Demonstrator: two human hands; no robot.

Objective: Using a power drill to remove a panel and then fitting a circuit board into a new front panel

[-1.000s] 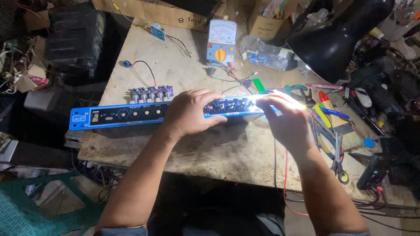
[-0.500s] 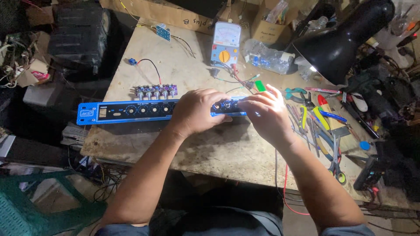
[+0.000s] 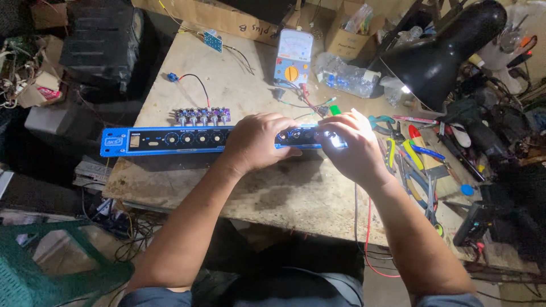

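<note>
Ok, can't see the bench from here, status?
Left hand gripping blue front panel mid-length. Right hand on its lit right end. Small knob board just behind, multimeter further back.

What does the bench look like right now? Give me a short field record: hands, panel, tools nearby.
left hand: laid over the middle of the blue front panel
right hand: on the panel's right end, under the lamp's glare
panel: long, lying flat along the worktable, its round holes showing
small knob board: just behind the panel
analog multimeter: at the table's back
black desk lamp: right, lit
pliers: right of right hand
</note>
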